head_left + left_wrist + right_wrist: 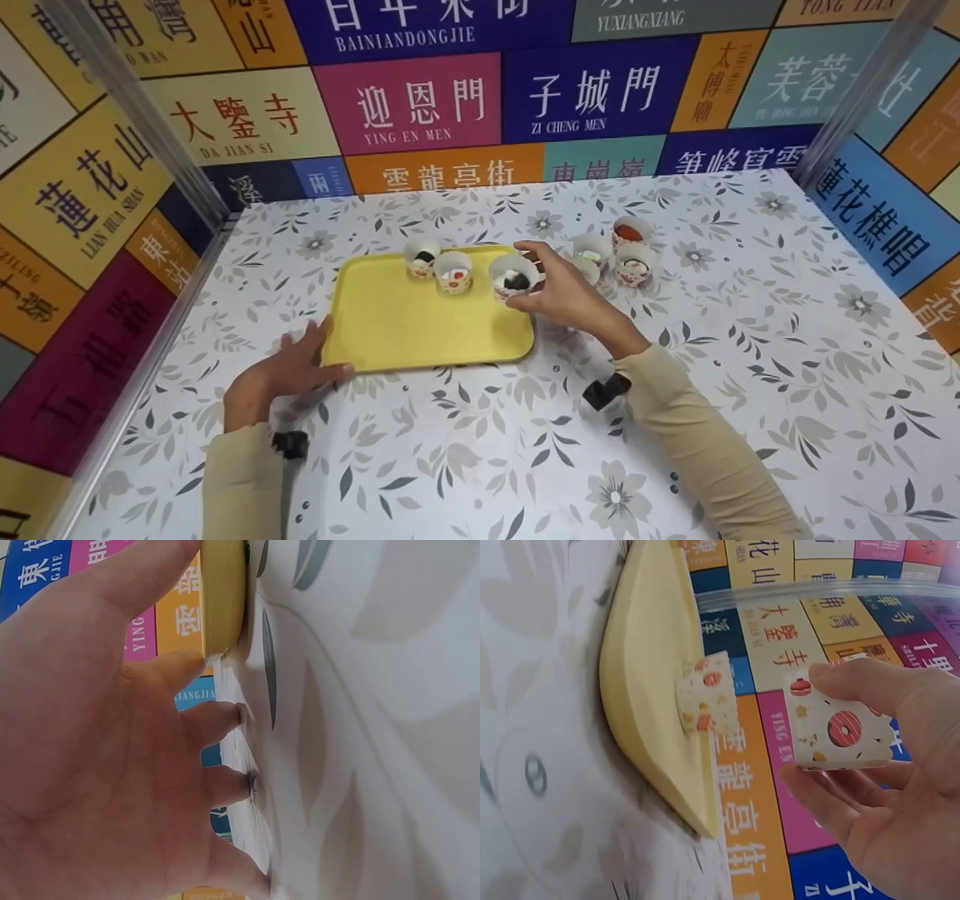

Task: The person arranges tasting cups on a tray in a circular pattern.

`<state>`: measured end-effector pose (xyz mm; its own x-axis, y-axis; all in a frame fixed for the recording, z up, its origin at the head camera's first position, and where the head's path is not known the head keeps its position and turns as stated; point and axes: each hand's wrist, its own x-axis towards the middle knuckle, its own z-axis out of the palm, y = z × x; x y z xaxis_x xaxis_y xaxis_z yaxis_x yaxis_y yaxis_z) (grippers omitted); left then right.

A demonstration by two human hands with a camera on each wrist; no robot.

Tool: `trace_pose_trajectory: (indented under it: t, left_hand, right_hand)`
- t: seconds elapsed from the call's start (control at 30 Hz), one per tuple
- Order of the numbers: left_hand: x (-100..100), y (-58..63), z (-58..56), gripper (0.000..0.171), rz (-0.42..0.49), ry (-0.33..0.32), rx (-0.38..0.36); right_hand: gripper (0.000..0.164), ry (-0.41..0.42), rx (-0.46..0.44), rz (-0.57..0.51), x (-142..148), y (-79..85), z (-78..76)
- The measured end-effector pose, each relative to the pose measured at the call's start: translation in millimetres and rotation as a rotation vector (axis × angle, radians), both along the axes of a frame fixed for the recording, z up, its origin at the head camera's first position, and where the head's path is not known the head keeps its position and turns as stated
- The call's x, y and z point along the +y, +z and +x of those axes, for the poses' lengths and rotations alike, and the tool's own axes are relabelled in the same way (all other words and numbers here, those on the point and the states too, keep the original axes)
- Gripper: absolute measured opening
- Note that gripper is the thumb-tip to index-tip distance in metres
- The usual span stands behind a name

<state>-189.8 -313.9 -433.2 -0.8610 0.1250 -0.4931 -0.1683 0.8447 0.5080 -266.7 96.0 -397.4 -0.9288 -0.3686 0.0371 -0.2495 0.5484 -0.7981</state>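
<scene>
In the head view, gripping a paper cup (pixel 512 271) with the right hand (pixel 566 296), thumb to the near side and fingers to the far side, over the right end of the yellow tray (pixel 412 330). Probably best to keep the rim level (with white and dark filling (pixel 516 280) inside) and stay clear of the nearest tray cup (pixel 454 273) and, further left, the second tray cup (pixel 422 259). Cannot fully make out a pale cup (pixel 591 247) off the tray, partly covered by the right hand, nor name the fillings with certainty.

In the left wrist view, spreading the left hand (pixel 127 757) wide, touching the tray's end and holding nothing in the palm. Likely enough to brace lightly, without shoving, to keep the tray steady. Cannot see most of the tray (cut off at the top), nor any cup.

In the right wrist view, pinching the same cup between thumb and fingers, apparently apart from the tray. Worth pressing gently, to spare the thin-looking wall, and lowering, if at all, base first. Cannot see inside the cup from this side, nor clearly separate both tray cups.
</scene>
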Motion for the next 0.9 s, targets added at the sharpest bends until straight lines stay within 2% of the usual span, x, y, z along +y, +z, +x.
trace_pose_trajectory:
  t: [0.33, 0.63, 0.9]
  left_hand:
    - [0.3, -1.2, -1.2, 0.11, -0.001, 0.002, -0.01]
    - [-0.1, 0.9, -2.0, 0.112, -0.013, 0.024, -0.024]
    - [-3.6, -0.3, -1.2, 0.111, 0.003, -0.02, 0.01]
  right_hand:
    - [0.075, -0.034, -0.034, -0.04, -38.6, -12.9, -2.7]
    - [0.068, -0.114, -0.049, -0.161, -60.9, -23.4, -10.2]
    - [0.066, -0.138, -0.105, -0.18, -76.4, -30.0, -9.9]
